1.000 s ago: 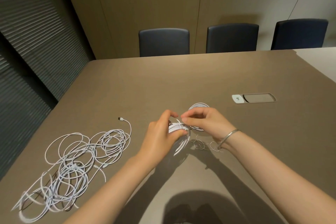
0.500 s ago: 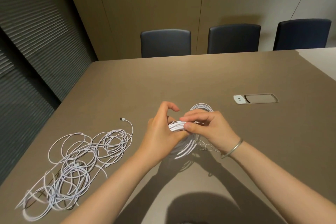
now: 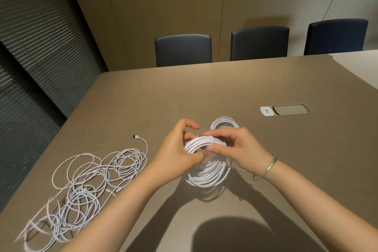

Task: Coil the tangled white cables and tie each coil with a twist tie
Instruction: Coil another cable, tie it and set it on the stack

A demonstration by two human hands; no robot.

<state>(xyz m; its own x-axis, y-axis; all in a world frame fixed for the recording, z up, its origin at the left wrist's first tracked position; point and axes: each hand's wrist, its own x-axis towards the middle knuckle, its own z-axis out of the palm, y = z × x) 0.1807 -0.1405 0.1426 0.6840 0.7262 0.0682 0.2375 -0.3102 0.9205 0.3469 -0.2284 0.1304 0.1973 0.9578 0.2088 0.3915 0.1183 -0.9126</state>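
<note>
A coil of white cable [image 3: 206, 172] is held just above the brown table [image 3: 286, 159] at its middle. My left hand [image 3: 178, 153] grips the coil's top left part, thumb underneath. My right hand [image 3: 235, 147] pinches the bundle at the top, where a thin tie seems to wrap it; the tie itself is too small to make out. A second finished coil [image 3: 224, 122] lies on the table just behind my right hand. A tangled heap of white cables [image 3: 86, 182] spreads over the table's left front, one plug end [image 3: 136, 136] sticking out toward the back.
Thin loose twist ties [image 3: 235, 166] lie on the table under my right wrist. A flush power socket panel [image 3: 285, 110] sits at the right back. Three dark chairs [image 3: 183, 50] stand along the far edge. Slatted blinds run along the left.
Both hands have risen slightly with the coil, and more of its loops now hang in view below them. My right fingers have moved onto the top of the bundle.
</note>
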